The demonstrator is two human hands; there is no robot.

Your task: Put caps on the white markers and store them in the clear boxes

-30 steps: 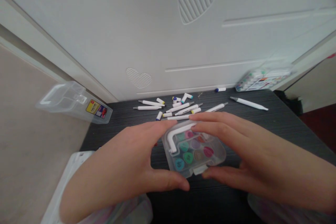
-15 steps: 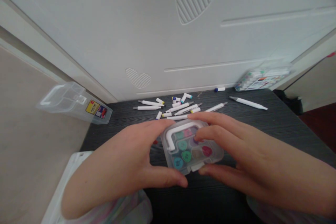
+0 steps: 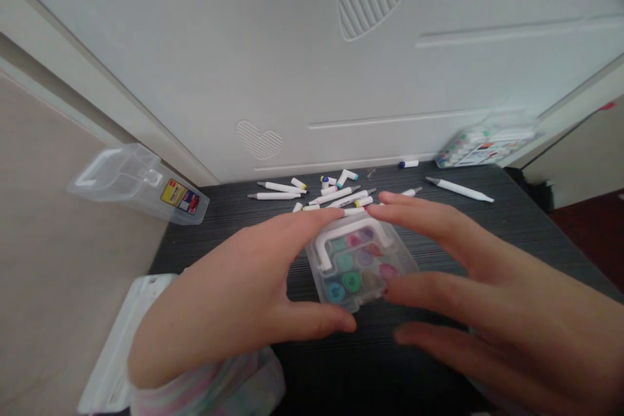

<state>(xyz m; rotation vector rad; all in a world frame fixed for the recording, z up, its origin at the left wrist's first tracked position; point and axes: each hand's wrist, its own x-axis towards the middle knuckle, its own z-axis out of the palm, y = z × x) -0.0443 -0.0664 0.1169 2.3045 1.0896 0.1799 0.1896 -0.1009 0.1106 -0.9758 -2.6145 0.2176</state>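
Observation:
A small clear plastic marker case [image 3: 361, 264] with a white handle stands on the dark table [image 3: 507, 221], coloured marker caps showing through its top. My left hand [image 3: 244, 292] is wrapped round its left side, index finger on the far corner and thumb under the near corner. My right hand [image 3: 468, 273] is on its right side with fingers stretched and apart. Its index fingertip lies over the far edge and another fingertip touches the near right edge, while the thumb is off the case.
Several loose white markers and caps [image 3: 331, 195] lie behind the case, and one long marker [image 3: 458, 188] lies to the right. A full marker pack [image 3: 482, 143] leans at the back right. An empty clear case [image 3: 139, 182] sits left of the table, a white lid [image 3: 121, 344] at lower left.
The case has shifted slightly away and turned a little. My right thumb has come off its near edge and the right fingers have spread. My left hand keeps its hold.

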